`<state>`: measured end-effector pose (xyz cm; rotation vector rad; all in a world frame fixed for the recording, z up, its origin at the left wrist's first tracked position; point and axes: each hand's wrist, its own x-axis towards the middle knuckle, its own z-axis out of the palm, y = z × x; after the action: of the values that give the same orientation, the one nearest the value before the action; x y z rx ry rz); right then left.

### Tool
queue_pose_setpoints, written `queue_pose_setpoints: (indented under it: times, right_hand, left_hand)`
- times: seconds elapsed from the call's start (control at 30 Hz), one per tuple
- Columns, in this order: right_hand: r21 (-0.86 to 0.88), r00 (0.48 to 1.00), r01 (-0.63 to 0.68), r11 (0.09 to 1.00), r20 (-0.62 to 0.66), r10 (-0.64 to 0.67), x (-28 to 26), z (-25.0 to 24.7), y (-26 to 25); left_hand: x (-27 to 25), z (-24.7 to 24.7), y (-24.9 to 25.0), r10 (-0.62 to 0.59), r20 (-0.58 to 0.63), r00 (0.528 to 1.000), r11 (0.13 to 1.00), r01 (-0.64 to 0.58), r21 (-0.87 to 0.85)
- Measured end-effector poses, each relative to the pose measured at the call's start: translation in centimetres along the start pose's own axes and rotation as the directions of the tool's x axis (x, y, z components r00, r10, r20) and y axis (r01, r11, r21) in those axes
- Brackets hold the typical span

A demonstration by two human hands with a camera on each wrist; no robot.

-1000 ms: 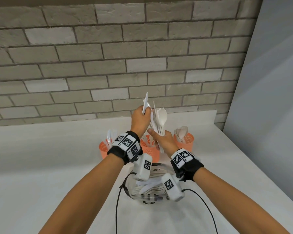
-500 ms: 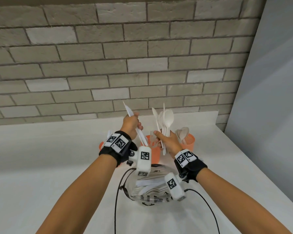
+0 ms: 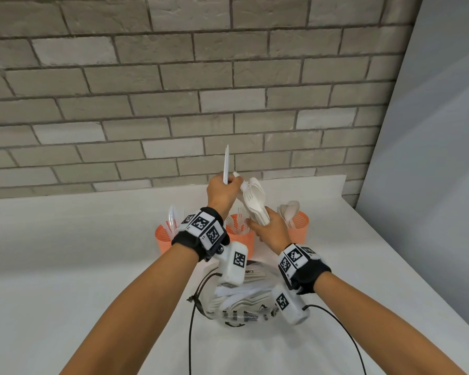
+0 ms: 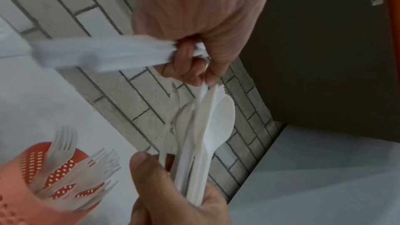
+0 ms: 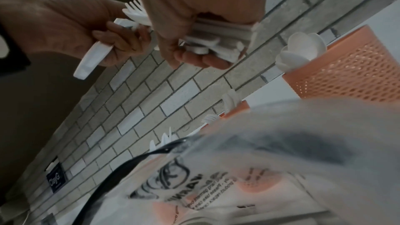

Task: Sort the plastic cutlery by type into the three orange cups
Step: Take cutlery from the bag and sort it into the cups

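Head view shows the white counter [image 3: 65, 266] with three orange cups [image 3: 164, 238] at its 12 o'clock. Right hand [image 3: 271, 230] clamps a mixed bundle of cutlery [image 3: 255, 204]; left hand [image 3: 222, 193], at its 10 o'clock, pinches knives [image 3: 226, 165] and reaches another piece. Sorting step: next, I think, the knives go to the left cup.

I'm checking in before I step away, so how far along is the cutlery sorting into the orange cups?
Partly done. The left cup holds knives, the middle cup forks, the right cup spoons. In hand: the left hand grips knives and is pinching another piece from the mixed bundle in the right hand. Left: that bundle, plus more cutlery in the clear bag.
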<state>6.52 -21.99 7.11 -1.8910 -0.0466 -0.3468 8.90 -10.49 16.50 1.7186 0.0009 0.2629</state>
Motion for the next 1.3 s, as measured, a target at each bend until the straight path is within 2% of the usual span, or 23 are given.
queue_pose_setpoints:
  times: [0.1,0.2,0.3,0.4,0.5,0.67,0.73,0.8,0.87,0.9,0.93,1.0,1.07,1.13,1.2,1.3]
  right_hand:
    - [0.060,0.999,-0.031,0.998,0.017,0.030,-0.2,-0.2,0.1]
    - [0.112,0.998,-0.058,0.992,0.018,0.056,-0.3,-0.1,0.0]
    - [0.148,0.998,-0.059,0.987,0.031,0.055,-0.4,0.2,-0.5]
    - [0.152,0.997,-0.072,0.986,0.038,0.067,-0.4,0.3,-0.7]
    - [0.140,0.994,-0.102,0.985,0.061,0.094,-0.3,0.3,-0.6]
    - [0.194,0.980,-0.191,0.962,0.094,0.176,-0.2,0.0,-0.3]
    - [0.258,0.967,-0.252,0.933,0.100,0.234,0.1,-0.4,-0.3]
    - [0.307,0.953,-0.299,0.904,0.134,0.271,0.5,-0.8,-0.4]
    - [0.318,0.943,-0.326,0.890,0.180,0.281,0.8,-1.0,-0.7]
    - [0.322,0.938,-0.337,0.885,0.200,0.284,0.9,-1.0,-0.7]
    - [0.332,0.933,-0.347,0.877,0.220,0.286,1.0,-1.0,-0.7]
    - [0.363,0.926,-0.356,0.861,0.261,0.273,0.9,-1.2,-0.8]
    - [0.390,0.919,-0.368,0.844,0.289,0.267,1.0,-1.2,-0.7]
    - [0.403,0.913,-0.381,0.832,0.302,0.272,1.0,-1.2,-0.5]
    - [0.403,0.910,-0.387,0.829,0.315,0.272,1.1,-1.2,-0.2]
    - [0.413,0.903,-0.403,0.816,0.323,0.283,1.1,-1.2,0.0]
  left_hand:
    - [0.4,-0.2,0.4,0.058,-0.071,0.996,0.998,-0.061,-0.030]
    - [0.2,-0.1,0.2,0.067,-0.007,0.998,0.997,-0.068,-0.029]
    - [-0.3,0.2,-0.6,0.018,0.074,0.997,1.000,-0.017,-0.003]
    - [-0.4,0.4,-1.1,0.011,0.096,0.995,1.000,-0.010,-0.015]
    - [-0.3,0.1,-0.9,0.066,0.030,0.997,0.997,-0.065,-0.035]
    - [0.6,-2.2,0.5,0.048,-0.108,0.993,0.959,-0.076,-0.273]
    - [0.6,-3.3,-0.1,0.063,-0.060,0.996,0.959,-0.077,-0.271]
    - [0.5,-4.4,-1.9,0.061,0.060,0.996,0.975,-0.047,-0.217]
    - [0.7,-5.7,-4.5,0.022,0.166,0.986,0.998,-0.011,-0.068]
    - [1.0,-6.4,-5.9,0.004,0.173,0.985,1.000,-0.006,0.011]
    - [1.5,-7.3,-6.9,-0.003,0.140,0.990,0.998,-0.006,0.065]
    - [2.5,-9.2,-7.9,-0.002,-0.010,1.000,0.996,0.003,0.090]
    - [3.8,-10.9,-7.9,-0.031,-0.188,0.982,0.999,0.036,0.026]
    - [5.3,-11.9,-7.4,-0.058,-0.304,0.951,0.998,0.044,-0.054]
    - [6.7,-12.3,-7.3,-0.071,-0.344,0.936,0.995,0.040,-0.097]
    - [7.9,-11.9,-8.1,-0.108,-0.330,0.938,0.993,0.084,-0.087]
